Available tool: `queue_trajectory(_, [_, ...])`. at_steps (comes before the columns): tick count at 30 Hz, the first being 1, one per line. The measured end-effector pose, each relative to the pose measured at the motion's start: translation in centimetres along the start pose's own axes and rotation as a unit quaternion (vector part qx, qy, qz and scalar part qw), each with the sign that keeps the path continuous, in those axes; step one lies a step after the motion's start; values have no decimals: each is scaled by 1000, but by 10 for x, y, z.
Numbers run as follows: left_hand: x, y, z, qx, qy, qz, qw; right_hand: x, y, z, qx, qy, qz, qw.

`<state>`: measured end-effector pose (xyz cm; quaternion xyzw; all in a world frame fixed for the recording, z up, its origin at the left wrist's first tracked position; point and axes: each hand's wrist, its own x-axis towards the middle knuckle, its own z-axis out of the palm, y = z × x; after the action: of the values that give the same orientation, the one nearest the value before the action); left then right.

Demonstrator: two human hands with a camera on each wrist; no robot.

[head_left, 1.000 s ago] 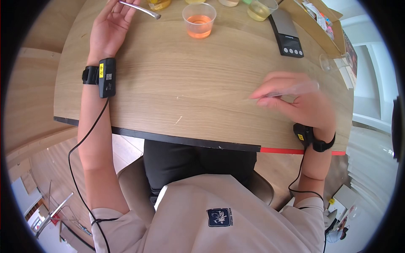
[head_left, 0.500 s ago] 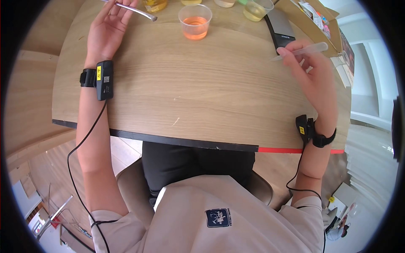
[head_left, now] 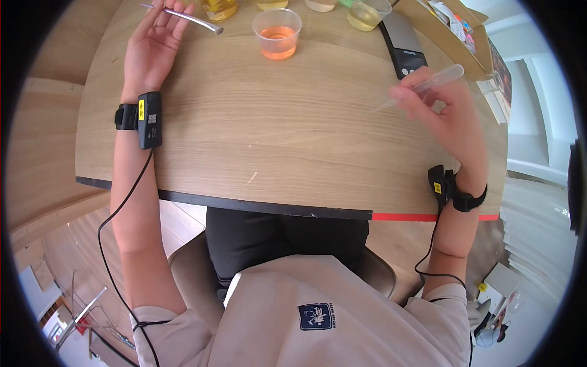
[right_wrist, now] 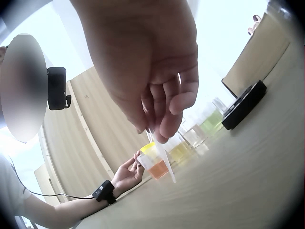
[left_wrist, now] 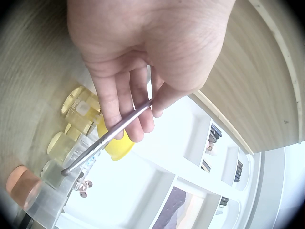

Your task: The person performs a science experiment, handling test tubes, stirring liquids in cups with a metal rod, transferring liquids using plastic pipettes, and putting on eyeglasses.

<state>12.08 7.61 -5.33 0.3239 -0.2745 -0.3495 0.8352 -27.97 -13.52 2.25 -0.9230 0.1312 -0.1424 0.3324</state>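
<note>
My left hand (head_left: 150,58), palm turned up at the far left of the table, pinches a slim metal spatula (left_wrist: 107,138) with a small flattened end. That end points right, toward a clear plastic cup of orange liquid (head_left: 277,48). On the right side, my right hand (head_left: 449,119) holds a translucent plastic dropper (head_left: 441,78) between thumb and fingers, above the table near the black scale (head_left: 403,46). The dropper's thin tip points left and down, and in the right wrist view its stem (right_wrist: 164,155) overlaps the orange cup.
Along the far edge stand several containers, among them a yellow-liquid beaker (head_left: 219,9) and a pale yellow cup (head_left: 368,15). An open cardboard box (head_left: 474,52) lies at the back right. Dark and red edging (head_left: 428,217) marks the table's near side. Cables run from both wrist cameras.
My right hand, with the dropper, has gone up and away from me toward the scale, then slightly back down. The left hand keeps hold of the spatula, nearly still.
</note>
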Motion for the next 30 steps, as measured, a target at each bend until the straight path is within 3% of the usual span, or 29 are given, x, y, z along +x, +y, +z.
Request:
queue_trajectory(3, [-3, -1, 5, 0, 11, 4, 1000, -1, 3, 2, -42, 43, 36, 998])
queue_trajectory(8, [0, 1, -2, 9, 13, -1, 1000, 4, 1, 3, -115, 114, 12, 987])
queue_trajectory(12, [0, 1, -2, 7, -1, -2, 1000, 2, 6, 5, -145, 112, -31, 983])
queue_trajectory(14, [0, 1, -2, 6, 3, -3, 1000, -1, -8, 3, -77, -14, 29, 997])
queue_trajectory(17, [0, 2, -1, 5, 11, -3, 1000, 0, -6, 6, 9, 20, -7, 1000])
queue_trajectory(21, [1, 1, -2, 2, 7, 0, 1000, 3, -2, 4, -56, 64, 8, 996])
queue_trajectory(23, [1, 1, -2, 2, 7, -1, 1000, 0, -2, -2, -49, -29, -3, 998])
queue_trajectory(24, [1, 1, -2, 2, 6, -2, 1000, 0, 0, 1, -49, -29, -3, 998])
queue_trajectory(26, [0, 1, -1, 5, 11, 1, 1000, 1, 3, 9, -40, 115, -3, 993])
queue_trajectory(30, [0, 1, -1, 3, 18, 0, 1000, 6, 3, 4, -95, 123, 19, 988])
